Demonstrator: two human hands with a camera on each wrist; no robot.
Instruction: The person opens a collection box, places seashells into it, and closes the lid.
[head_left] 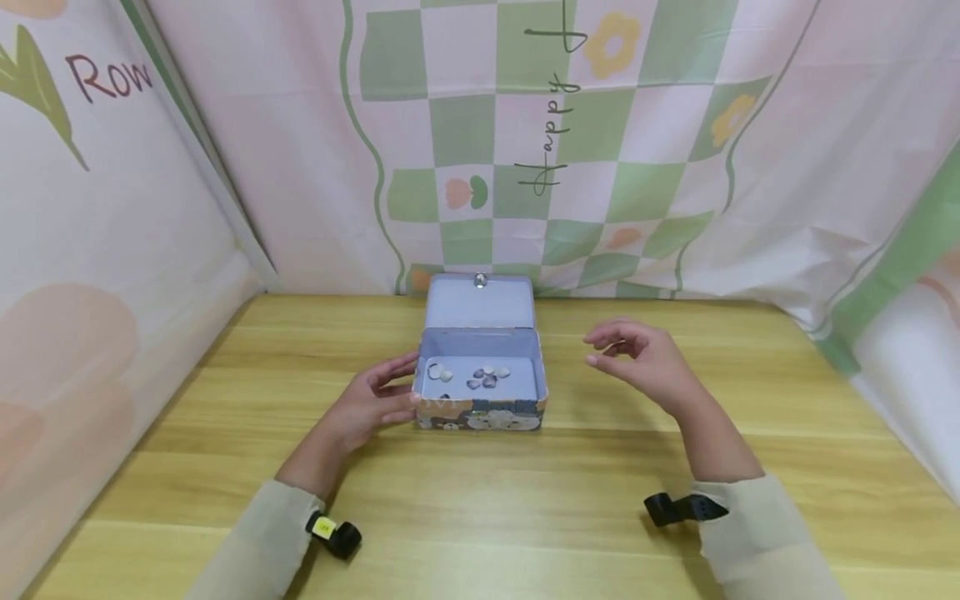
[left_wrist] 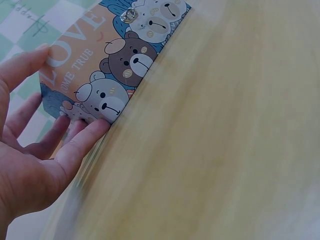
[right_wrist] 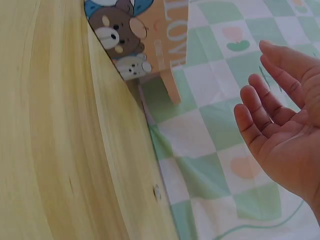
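Note:
A small tin box (head_left: pixel 480 415) stands on the wooden table with its lid (head_left: pixel 480 302) raised, showing a pale blue inside. Cartoon bears and the word LOVE are printed on its outside. Several small white and purple pieces (head_left: pixel 489 381), which look like shells, lie on its floor. My left hand (head_left: pixel 363 408) rests against the box's left side, fingers extended, one digit at the front corner. To the right of the box, apart from it, my right hand (head_left: pixel 637 358) hovers over the table with loosely bent fingers and nothing in them.
A checkered green and white cloth (head_left: pixel 517 133) hangs behind the table's far edge. White printed cloth (head_left: pixel 112 250) closes off the left side. In the right wrist view, a tiny pale piece (right_wrist: pixel 157 192) shows near the table edge. Black cameras (head_left: pixel 341 537) are strapped to both wrists.

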